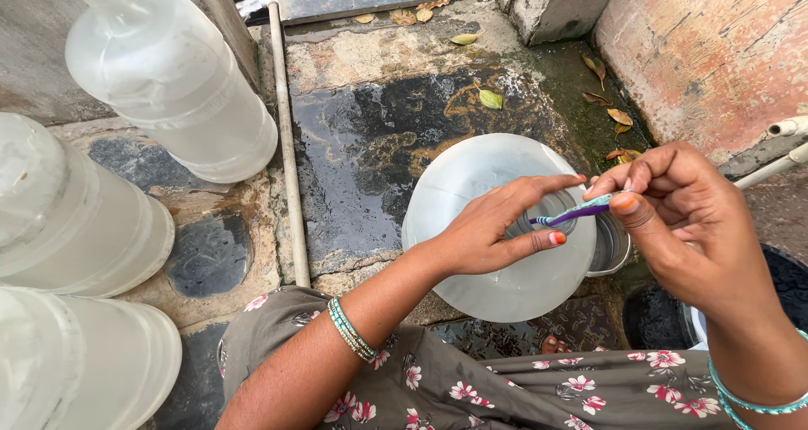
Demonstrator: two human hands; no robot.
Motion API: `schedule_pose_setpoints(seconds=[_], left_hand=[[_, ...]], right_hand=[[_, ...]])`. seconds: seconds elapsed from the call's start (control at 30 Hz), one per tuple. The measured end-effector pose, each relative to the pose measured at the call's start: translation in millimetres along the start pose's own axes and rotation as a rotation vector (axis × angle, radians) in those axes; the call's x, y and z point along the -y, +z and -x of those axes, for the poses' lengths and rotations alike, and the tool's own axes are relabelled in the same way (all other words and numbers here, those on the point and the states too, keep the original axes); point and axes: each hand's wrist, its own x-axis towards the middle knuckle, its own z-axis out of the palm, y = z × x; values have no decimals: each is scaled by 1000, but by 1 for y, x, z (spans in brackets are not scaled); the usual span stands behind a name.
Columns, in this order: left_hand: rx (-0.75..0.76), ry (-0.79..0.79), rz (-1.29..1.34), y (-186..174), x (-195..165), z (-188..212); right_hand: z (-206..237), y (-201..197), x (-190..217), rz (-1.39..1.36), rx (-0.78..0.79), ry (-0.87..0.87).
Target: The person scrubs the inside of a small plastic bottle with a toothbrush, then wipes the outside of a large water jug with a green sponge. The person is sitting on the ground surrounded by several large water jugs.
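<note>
the right hand (673, 220) pinches a purple and teal toothbrush (581, 211) by its handle, fingers (627, 204) closed narrow around it so the head angles down toward the mouth of the big translucent water jar (471, 228). the left hand (497, 228) lies across the jar's shoulder, fingers spread and holding nothing, seemingly to steady it, one fingertip touching the brush. the jar stands on the wet stone floor (370, 127) in front of the person's floral lap. a small steel cup (613, 249) sits just beside it. three more jars (168, 76) lie well apart at the left, beyond a white pipe (286, 144).
</note>
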Motion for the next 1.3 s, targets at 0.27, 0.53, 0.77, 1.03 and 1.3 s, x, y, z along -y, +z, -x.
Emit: schedule_pose_setpoints(seconds=[0.27,0.53,0.77,1.03,1.3], left_hand=[[-47,-86,-69,12,-7,6],[-65,-50,-69,4,0,9],[-101,-7,-106,6,2,6],[-93,-56,-56,1,3,2],[-60,-48,-66,5,1,-2]], right_hand=[[-10,18,10,457,66,-15],[-13,28,12,623,64,-60],[-16,30,4,624,32,-13],[-17,23,-6,590,89,-16],[-20,19,27,442,-62,-91]])
